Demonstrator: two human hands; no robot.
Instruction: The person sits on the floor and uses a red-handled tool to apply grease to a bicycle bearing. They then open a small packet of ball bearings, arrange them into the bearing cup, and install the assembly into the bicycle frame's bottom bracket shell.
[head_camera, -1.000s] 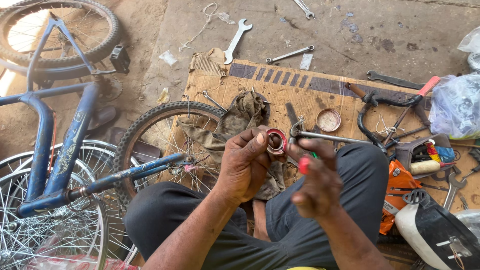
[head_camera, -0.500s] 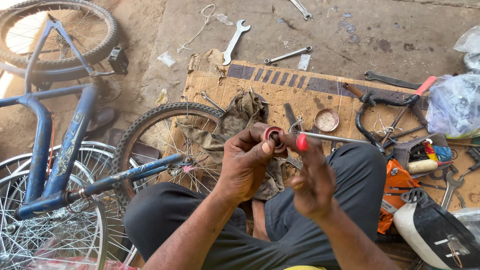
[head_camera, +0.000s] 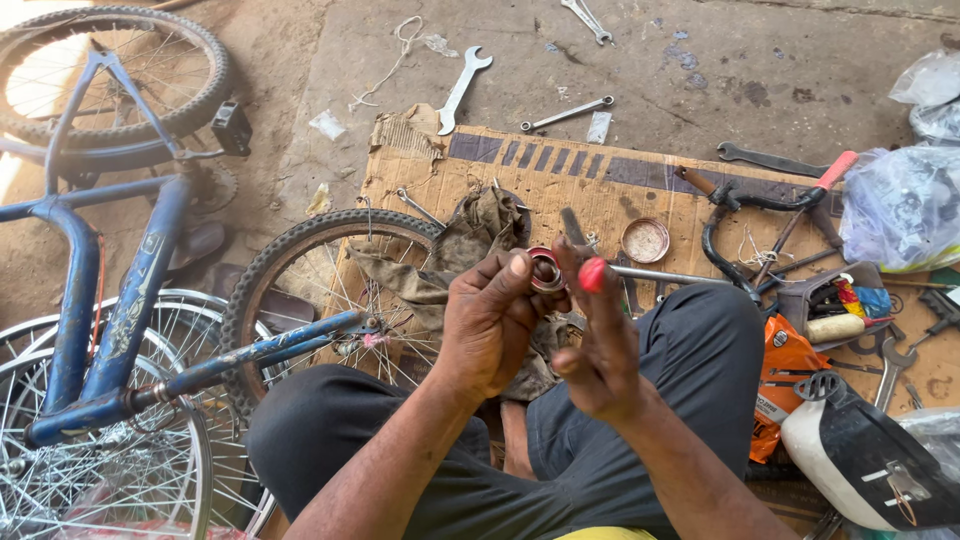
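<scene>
Blue steel bicycle frame (head_camera: 120, 300) lies at the frame's left, its spoked wheel (head_camera: 300, 290) off beside it. At centre, the left hand (head_camera: 490, 320) pinches a small round metal bearing cup (head_camera: 546, 270); the right hand (head_camera: 595, 340) hovers open, red grease on one fingertip (head_camera: 592, 273). Greasing looks underway, refitting still ahead. Spanners (head_camera: 460, 90) wait upper centre.

I see a small metal ring (head_camera: 546, 272), dull with reddish grease, pinched in my left hand (head_camera: 490, 320); the rag (head_camera: 470, 245) beneath is coarse, oily cloth; the cardboard sheet (head_camera: 560, 170) looks matt and stained; the spanner (head_camera: 458, 92) is bare, smooth metal; the bicycle frame (head_camera: 130, 300) wears scuffed blue paint.
</scene>
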